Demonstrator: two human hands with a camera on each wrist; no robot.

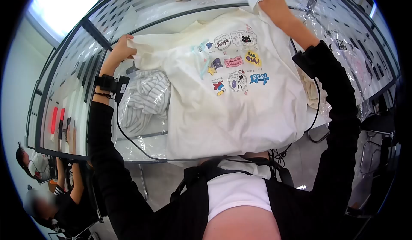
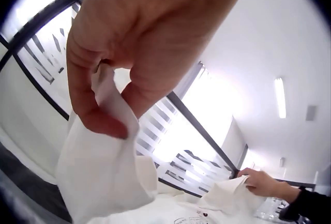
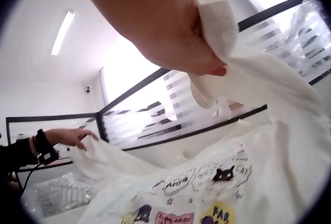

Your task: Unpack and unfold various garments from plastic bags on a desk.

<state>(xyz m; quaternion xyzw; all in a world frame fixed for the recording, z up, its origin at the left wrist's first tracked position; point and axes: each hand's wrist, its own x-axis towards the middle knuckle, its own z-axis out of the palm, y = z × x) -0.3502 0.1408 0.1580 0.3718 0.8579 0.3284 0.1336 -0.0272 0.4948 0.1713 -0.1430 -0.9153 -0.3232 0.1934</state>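
Observation:
A white T-shirt [image 1: 240, 115] with colourful cartoon prints on its front is spread over the table, its lower edge toward my body. My left hand [image 1: 121, 52] pinches the end of one sleeve, pulled out to the left; in the left wrist view the sleeve cloth [image 2: 103, 167] hangs between thumb and fingers. At the far right, my right hand [image 1: 277, 11] grips the other sleeve, lifted near the partition. The right wrist view shows that sleeve [image 3: 220, 30] bunched at the fingers, with the printed front below it.
A striped garment in a clear plastic bag [image 1: 146, 96] lies left of the shirt. More clear plastic bags [image 1: 343, 53] are at the right. A dark-framed partition [image 1: 96, 36] borders the table at the back and sides. Cables [image 1: 137, 145] trail from both wrists. Other people sit at the left.

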